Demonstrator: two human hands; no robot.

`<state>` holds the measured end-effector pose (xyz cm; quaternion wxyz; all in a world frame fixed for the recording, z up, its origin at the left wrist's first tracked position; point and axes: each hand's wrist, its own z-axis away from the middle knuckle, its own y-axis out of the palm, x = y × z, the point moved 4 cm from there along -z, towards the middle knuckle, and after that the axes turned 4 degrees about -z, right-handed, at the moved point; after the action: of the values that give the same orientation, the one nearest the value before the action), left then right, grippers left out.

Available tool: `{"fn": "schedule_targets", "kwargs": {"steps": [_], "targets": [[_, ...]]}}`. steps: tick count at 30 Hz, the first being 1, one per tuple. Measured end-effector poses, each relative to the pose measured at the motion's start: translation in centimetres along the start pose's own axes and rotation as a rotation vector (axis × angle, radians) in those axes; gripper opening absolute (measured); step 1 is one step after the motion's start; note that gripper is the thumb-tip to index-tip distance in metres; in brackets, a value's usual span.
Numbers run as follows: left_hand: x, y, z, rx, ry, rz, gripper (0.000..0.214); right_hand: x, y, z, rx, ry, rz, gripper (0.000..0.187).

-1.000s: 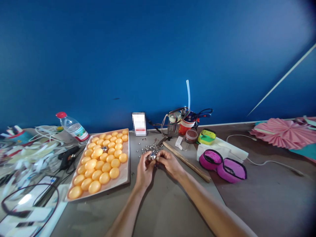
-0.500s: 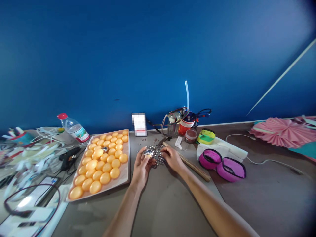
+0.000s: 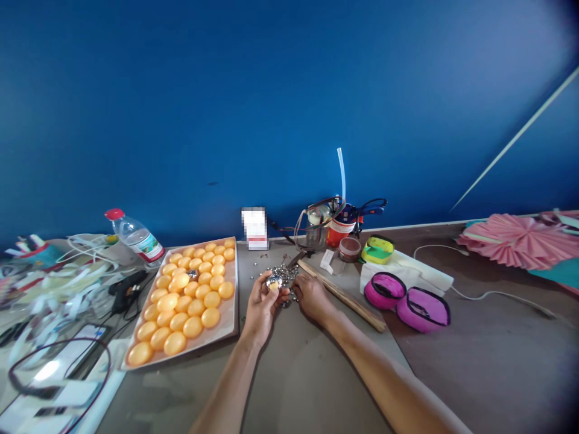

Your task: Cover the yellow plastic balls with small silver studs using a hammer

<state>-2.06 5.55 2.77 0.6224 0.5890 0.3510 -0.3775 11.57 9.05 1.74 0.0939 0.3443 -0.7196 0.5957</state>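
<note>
My left hand point(image 3: 261, 307) grips an orange ball point(image 3: 274, 286) whose upper side is covered with shiny silver pieces. Beside it, a pile of small silver beads point(image 3: 289, 274) lies spread on the table. The fingers of my right hand point(image 3: 312, 295) are curled together at the near right edge of the pile; whatever is between the fingertips is hidden. A white tray point(image 3: 236, 289) to the left holds several rows of plain orange balls point(image 3: 192, 326). Among them sits one silver-covered ball point(image 3: 192, 274).
Right of the pile lies a wooden stick point(image 3: 348, 298). Behind are a jar point(image 3: 316, 226), an orange cup point(image 3: 340, 232) and a small round tub point(image 3: 350, 248). Magenta bands point(image 3: 424, 310) lie to the right. A plastic bottle point(image 3: 140, 238) leans behind the tray, near cables and strips.
My right hand has lowered toward the near side of the bead pile, its fingers curling further down. My left hand has turned the ball slightly, showing more of its silver side.
</note>
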Motion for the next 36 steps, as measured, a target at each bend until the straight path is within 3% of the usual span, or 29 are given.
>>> {"fn": "schedule_targets", "kwargs": {"steps": [4,9,14,18,22,25,31,36], "targets": [[-0.1,-0.1,0.1,-0.029,0.008,-0.060,0.047,-0.4,0.1,0.0,-0.075,-0.013,-0.066,0.017],[-0.2,-0.4,0.0,-0.079,0.005,-0.088,0.049,-0.6,-0.7,0.2,-0.275,-0.063,-0.301,0.016],[-0.2,-0.3,-0.1,-0.092,-0.005,-0.084,0.048,-0.4,-1.6,0.4,-0.371,0.016,-0.409,0.016],[-0.1,-0.2,-0.1,-0.083,0.000,-0.117,0.049,-0.1,-1.7,0.4,-0.354,0.160,-0.550,0.010],[0.0,-0.1,-0.2,-0.062,0.024,-0.161,0.048,0.5,-1.0,0.2,-0.266,0.231,-0.928,0.006],[0.0,-0.1,-0.2,-0.060,0.027,-0.131,0.048,0.9,-0.5,0.0,-0.177,0.263,-1.128,0.013],[-0.6,0.1,0.0,0.036,-0.139,0.249,0.035,0.7,-0.3,-0.1,-0.120,0.354,-1.461,0.020],[-1.1,0.2,0.1,0.153,-0.149,0.444,0.034,1.0,-0.4,0.1,-0.092,0.405,-1.575,0.019]]}}
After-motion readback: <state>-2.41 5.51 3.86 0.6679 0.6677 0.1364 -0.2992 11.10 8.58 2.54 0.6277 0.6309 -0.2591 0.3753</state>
